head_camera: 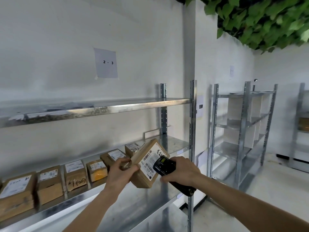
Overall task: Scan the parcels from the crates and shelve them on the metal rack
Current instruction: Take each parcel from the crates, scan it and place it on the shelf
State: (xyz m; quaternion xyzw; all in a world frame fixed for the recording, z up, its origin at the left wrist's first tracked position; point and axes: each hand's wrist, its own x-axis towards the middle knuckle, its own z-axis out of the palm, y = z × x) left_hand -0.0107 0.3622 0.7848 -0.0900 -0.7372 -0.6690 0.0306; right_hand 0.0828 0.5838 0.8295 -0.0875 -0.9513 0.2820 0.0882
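Note:
My left hand [121, 171] grips a brown cardboard parcel [147, 171] by its left edge, tilted, with its white barcode label facing me. My right hand [181, 172] holds a black handheld scanner [164, 165] whose head sits over the label's lower right part. Both are in front of the metal rack [192, 131], at the level of its middle shelf [177, 144]. Several brown parcels with white labels stand in a row on that shelf, from the far left parcel [15, 193] up to one behind the held parcel [132, 148].
The rack's top shelf [100, 108] carries flat pale sheets at the left. A paper sign "2 - 3" [106, 63] hangs on the wall above. A second metal rack [242, 131] with white boxes stands to the right, green leaves [260, 19] overhead.

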